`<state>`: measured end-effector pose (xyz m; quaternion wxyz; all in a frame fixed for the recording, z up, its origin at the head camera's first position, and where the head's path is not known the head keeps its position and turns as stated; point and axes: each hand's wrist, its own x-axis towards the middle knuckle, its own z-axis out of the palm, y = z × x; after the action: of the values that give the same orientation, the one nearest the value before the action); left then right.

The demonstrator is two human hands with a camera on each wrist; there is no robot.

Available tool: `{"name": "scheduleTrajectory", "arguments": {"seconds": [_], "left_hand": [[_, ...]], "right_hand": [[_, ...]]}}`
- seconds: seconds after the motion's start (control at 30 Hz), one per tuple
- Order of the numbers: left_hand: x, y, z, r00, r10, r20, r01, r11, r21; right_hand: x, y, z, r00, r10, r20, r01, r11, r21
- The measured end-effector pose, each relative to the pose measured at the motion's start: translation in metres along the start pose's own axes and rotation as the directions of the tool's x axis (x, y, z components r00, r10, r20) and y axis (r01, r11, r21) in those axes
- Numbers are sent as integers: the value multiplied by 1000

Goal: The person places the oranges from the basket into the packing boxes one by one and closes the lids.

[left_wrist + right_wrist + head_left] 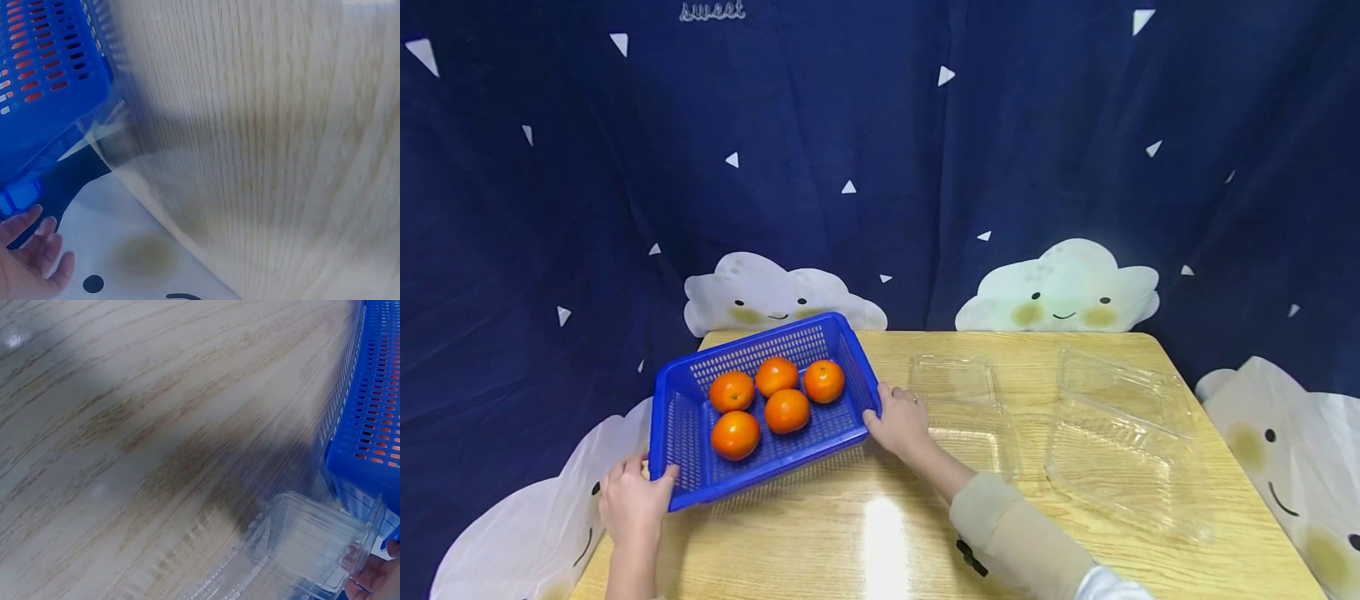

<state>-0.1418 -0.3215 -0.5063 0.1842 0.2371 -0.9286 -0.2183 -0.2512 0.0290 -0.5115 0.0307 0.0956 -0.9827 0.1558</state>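
A blue plastic basket with slotted sides is over the left part of the pale wooden worktop, turned at an angle, its left end reaching the worktop's left edge; whether its base touches the wood I cannot tell. Inside, on the basket's floor, lie five round, glossy orange fruits, three in a slanting row towards the far side and two nearer. The left hand grips the rim at the near left corner, thumb over the edge and fingers on the outside. The right hand holds the right end, its fingers closed over the rim there. Just beside the right hand, and partly behind that forearm, a clear plastic container lies with its lid folded open; in the right wrist view its transparent wall overlaps the fingertips, and I cannot tell whether they touch. Further right, well apart from the basket, a second clear container also lies open, set askew. A beige sleeve covers the right forearm, with a small black piece showing at its underside. A bright glare sits on the near middle of the worktop. Behind hangs a dark blue curtain printed with white triangles, smiling clouds and the word "sweet".
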Motion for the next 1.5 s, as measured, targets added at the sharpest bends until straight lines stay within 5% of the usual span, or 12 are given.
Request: {"name": "scheduleTrajectory", "arguments": {"seconds": [0.63,0.97,1.5], "left_hand": [[27,-8,-1,985,108,134,-113,993,32],[38,-8,-3,963,148,224,-166,984,62],[54,-7,0,942,230,243,-260,961,96]], "right_hand": [[-15,-6,0,999,-6,-53,4,999,-32],[-27,-9,2,996,4,-85,-4,1000,6],[-46,-14,-1,990,13,-141,-7,999,45]]}}
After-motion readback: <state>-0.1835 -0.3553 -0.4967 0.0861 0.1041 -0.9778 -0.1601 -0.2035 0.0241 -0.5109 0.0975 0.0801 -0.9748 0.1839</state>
